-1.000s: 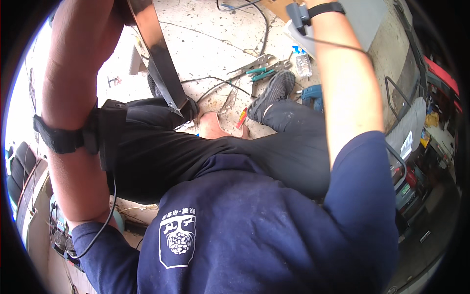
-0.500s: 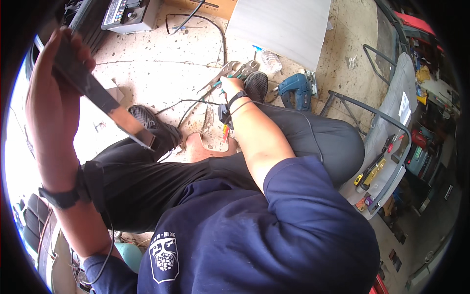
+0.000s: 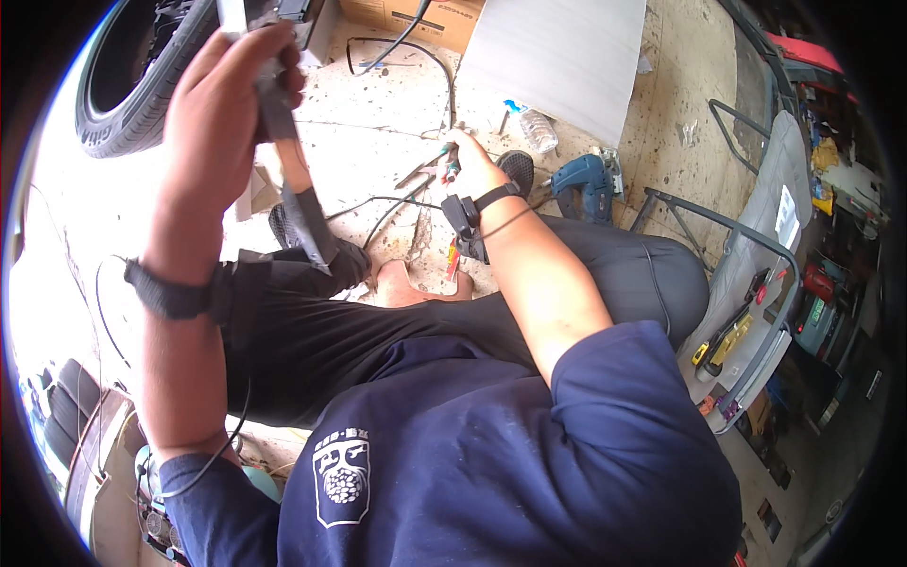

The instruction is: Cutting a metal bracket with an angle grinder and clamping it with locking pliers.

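My left hand (image 3: 222,118) is raised at the upper left, its fingers wrapped round a long flat metal bar (image 3: 307,222). The bar is dark grey with a copper-coloured band and slants down over my left shoe (image 3: 351,266); its other end sticks up past my hand. Low over the floor ahead, my right hand (image 3: 475,163) is closed on pliers (image 3: 450,168) with green and red on the handles; my hand partly hides them. More metal tool parts lie close by, too jumbled to tell apart. Black bands with small devices sit on both wrists.
A blue power tool (image 3: 584,186) and a clear plastic bottle (image 3: 539,130) lie right of my right hand. Beyond are a pale sheet (image 3: 557,66), a cardboard box (image 3: 463,24) and a black cable (image 3: 450,90). A tyre (image 3: 109,137) stands far left; a metal-framed chair (image 3: 751,222) is at right.
My left hand has moved up and to the right, and the bar now hangs more steeply. My right hand has drawn slightly right with the pliers. The view has turned, bringing the tyre in.
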{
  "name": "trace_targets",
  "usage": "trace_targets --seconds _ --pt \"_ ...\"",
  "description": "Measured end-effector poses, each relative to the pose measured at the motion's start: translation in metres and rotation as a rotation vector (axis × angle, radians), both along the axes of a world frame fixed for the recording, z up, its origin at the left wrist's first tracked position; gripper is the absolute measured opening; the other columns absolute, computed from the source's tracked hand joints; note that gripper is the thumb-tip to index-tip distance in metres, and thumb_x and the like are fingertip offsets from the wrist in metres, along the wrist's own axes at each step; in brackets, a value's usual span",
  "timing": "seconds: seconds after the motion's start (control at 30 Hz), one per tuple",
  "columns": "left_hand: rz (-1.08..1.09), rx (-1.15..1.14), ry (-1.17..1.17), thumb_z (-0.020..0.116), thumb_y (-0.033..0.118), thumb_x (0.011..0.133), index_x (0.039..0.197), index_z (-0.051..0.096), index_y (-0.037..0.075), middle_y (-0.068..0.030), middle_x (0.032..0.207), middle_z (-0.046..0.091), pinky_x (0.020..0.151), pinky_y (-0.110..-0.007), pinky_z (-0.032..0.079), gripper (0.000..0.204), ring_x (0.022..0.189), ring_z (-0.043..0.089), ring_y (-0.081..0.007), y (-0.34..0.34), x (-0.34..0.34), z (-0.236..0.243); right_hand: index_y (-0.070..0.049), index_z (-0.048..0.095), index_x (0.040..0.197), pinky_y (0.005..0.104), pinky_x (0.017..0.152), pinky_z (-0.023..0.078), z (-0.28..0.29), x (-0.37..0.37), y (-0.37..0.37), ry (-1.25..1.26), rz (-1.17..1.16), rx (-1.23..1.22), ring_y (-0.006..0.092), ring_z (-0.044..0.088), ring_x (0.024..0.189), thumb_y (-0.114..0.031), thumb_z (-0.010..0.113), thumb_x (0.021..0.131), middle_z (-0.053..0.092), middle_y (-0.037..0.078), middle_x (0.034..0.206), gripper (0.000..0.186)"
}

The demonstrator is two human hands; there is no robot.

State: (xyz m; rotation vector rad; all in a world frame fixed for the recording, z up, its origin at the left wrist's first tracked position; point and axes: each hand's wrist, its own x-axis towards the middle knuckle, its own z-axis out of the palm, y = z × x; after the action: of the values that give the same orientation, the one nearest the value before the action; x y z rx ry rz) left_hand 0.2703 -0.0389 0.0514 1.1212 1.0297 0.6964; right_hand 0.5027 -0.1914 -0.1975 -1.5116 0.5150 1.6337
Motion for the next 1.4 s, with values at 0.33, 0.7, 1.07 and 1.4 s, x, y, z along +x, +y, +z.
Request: trace_targets --seconds 0.33,0.7,1.07,1.4 --pt "-0.144 0.145 0.189 0.085 0.039 0.089 0.109 0.072 0.004 -0.0051 0.090 0.070 0.072 -0.028 0.053 0.043 0.082 0.066 -0.0119 -0.028 0.027 -0.001 -0.011 0.072 0.100 0.0293 0.053 0.046 0.195 -0.027 0.064 -0.102 0.336 0.614 0.0108 0.058 0.058 -0.025 0.073 0.095 0.062 -0.002 0.072 0.015" --pt "-0.292 0.290 0.013 0.079 0.011 0.093 0.118 0.067 -0.002 -0.0030 0.095 0.073 0.076 -0.026 0.055 0.030 0.083 0.067 -0.0084 -0.029 0.020 0.043 -0.008 0.071 0.105 0.0276 0.056 0.050 0.302 -0.022 0.066 -0.302 0.478 0.885 0.0117 0.061 0.064 -0.021 0.073 0.097 0.066 0.001 0.078 0.016" --pt "-0.369 0.027 -0.111 0.071 -0.002 0.095 0.134 0.066 -0.002 0.0012 0.098 0.071 0.073 -0.023 0.049 0.039 0.083 0.061 -0.0034 -0.005 0.016 0.022 -0.004 0.059 0.132 0.0382 0.097 0.048 0.297 0.011 0.075 0.278 0.269 0.912 0.0165 0.061 0.102 -0.022 0.073 0.090 0.064 0.006 0.111 0.047" --pt "-0.157 -0.026 0.056 0.072 0.030 0.103 0.113 0.059 0.003 -0.0005 0.088 0.063 0.069 -0.026 0.052 0.032 0.075 0.059 -0.0081 0.030 0.007 0.004 0.000 0.051 0.143 0.0467 0.118 0.041 0.298 0.024 0.084 0.112 0.448 1.143 0.0318 0.057 0.133 -0.015 0.068 0.075 0.061 0.017 0.133 0.072"
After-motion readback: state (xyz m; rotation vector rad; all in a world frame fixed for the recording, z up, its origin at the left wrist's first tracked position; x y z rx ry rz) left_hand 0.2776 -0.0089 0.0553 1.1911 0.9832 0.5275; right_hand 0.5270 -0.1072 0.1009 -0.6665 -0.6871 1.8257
